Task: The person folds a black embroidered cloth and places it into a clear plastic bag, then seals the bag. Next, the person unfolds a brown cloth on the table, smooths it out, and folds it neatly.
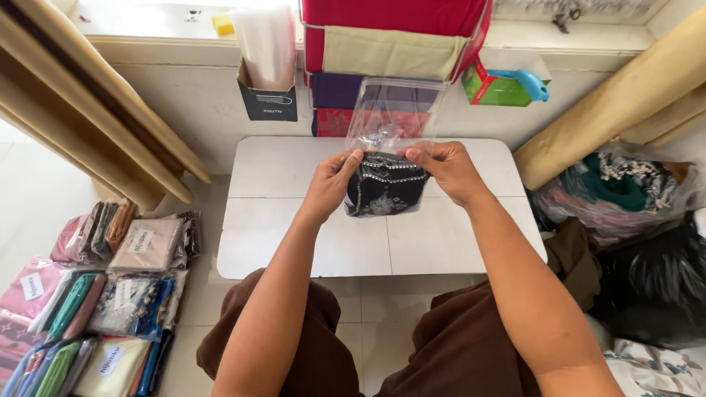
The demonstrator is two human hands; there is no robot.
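Two hands are working together here: we are pinching the clear plastic bag (392, 129) upright above the low white table (294, 213), left hand (332, 182) and right hand (447, 167) each gripping a side, apparently steadying it. Inside, a folded black cloth (386, 192) with silvery beaded trim is sitting low in the bag.

Both forearms were bare down to the fingers, with no sleeve, watch or ring visible on the left hand (331, 182) or the right hand (448, 167). Well below the fingers, loose dark brown trousers (456, 353) covered both spread legs.
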